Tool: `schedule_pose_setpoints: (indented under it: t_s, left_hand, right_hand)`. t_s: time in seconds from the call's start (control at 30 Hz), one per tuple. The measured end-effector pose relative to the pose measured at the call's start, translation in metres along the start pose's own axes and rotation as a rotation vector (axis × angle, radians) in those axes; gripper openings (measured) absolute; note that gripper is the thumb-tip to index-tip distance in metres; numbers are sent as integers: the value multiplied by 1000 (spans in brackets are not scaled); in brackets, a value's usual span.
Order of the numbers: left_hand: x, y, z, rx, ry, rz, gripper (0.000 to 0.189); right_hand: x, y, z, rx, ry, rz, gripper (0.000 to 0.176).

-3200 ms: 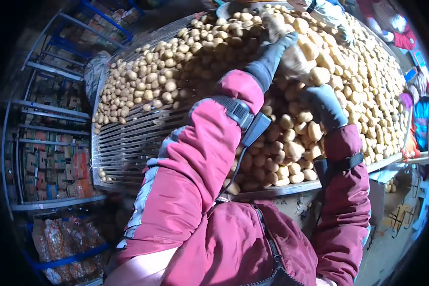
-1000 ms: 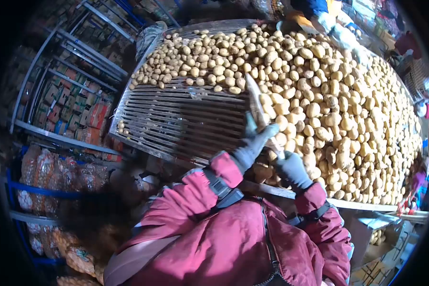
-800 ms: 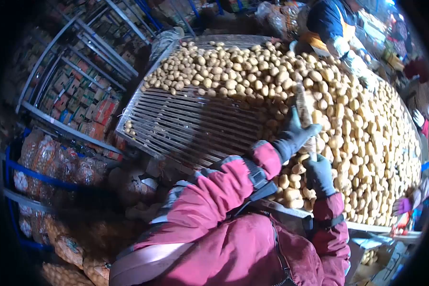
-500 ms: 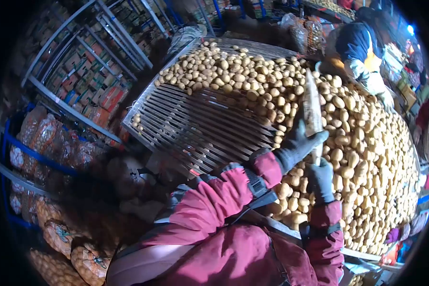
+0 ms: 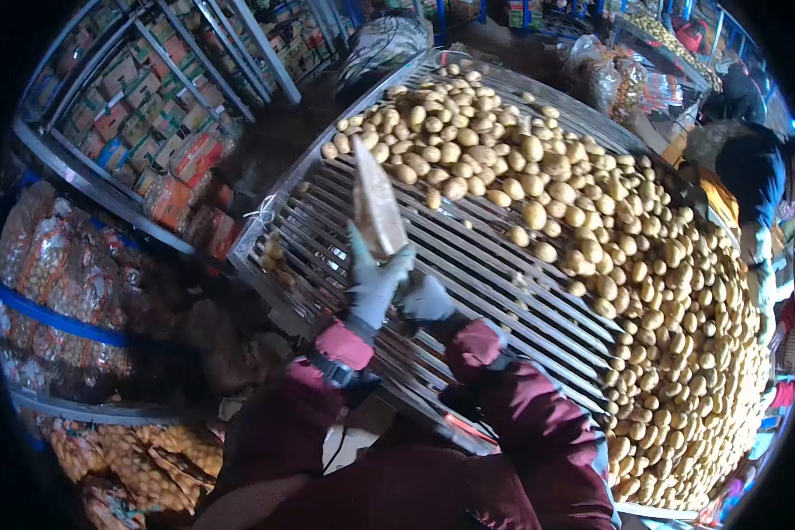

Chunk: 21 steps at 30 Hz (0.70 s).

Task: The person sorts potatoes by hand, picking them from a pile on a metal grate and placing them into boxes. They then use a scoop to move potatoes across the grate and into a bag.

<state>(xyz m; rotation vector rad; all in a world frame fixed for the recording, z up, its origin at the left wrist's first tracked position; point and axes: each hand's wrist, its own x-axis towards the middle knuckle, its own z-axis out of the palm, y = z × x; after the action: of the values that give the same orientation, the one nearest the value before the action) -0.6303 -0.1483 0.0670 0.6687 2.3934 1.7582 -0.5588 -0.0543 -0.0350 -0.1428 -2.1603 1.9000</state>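
Observation:
My gloved left hand [image 5: 375, 276] grips a flat, pale, dirt-marked board [image 5: 378, 199] near its lower end. The board points up and away over the left part of a slatted metal rack [image 5: 468, 274]. Just right of it, my gloved right hand [image 5: 428, 299] is closed around the board's near end, which the fingers partly hide. Potatoes [image 5: 477, 150] lie heaped along the rack's far side, close to the board's tip, and spread in a thick pile to the right. A few small potatoes [image 5: 274, 256] sit at the rack's left corner.
Metal frames [image 5: 106, 190] with stacked boxes and bags stand at the left. Net sacks of potatoes [image 5: 150, 464] lie at the lower left. A wrapped bundle [image 5: 389, 49] is behind the rack's far corner. Another person [image 5: 751, 168] leans at the right edge of the pile.
Both hands and the board have moved left, from the potato pile to above the slats. The view has shifted too. More bare slats show, and the potatoes along the rack's far side lie differently.

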Motion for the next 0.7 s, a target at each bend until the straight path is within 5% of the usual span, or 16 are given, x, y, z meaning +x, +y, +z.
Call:
schedule_pose_setpoints:
  t_s: [0.1,0.17,0.27,0.33,0.43,0.63,0.7]
  left_hand:
    - [50,-42,-44,-341,30,-92,124]
    - [88,-89,-70,-189,120,-65,119]
    - [119,-106,-90,-380,31,-273,115]
    - [143,-132,-85,355,236,143,113]
    - [167,-96,-84,82,180,42,113]
    - [231,-112,-82,100,53,216,113]
    - [245,-105,-69,-144,-69,-28,116]
  right_hand:
    - [71,25,66,157,-5,112,27]
    - [105,35,94,179,-1,149,27]
    - [138,42,112,194,18,197,27]
    - [155,40,114,199,39,216,28]
    - [184,45,112,210,85,224,28]
    - [230,53,113,266,153,234,29]
    - [240,62,105,300,193,215,29]
